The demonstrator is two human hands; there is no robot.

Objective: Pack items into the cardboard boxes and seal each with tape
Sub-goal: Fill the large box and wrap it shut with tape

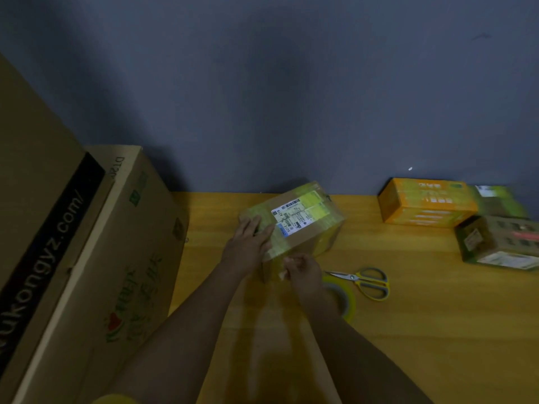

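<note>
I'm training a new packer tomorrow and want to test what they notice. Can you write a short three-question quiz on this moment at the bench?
1. True or false: the left hand lies flat on top of the small taped box.
2. What is the right hand pinching at the box's near edge: A) the scissors, B) a tape end, C) a label?
3. Fill in: the scissors lie on the table to the ___ of the tape roll.

Key: 1 true. 2 B, though the strip is blurred, so this is the likeliest reading. 3 right.
</note>
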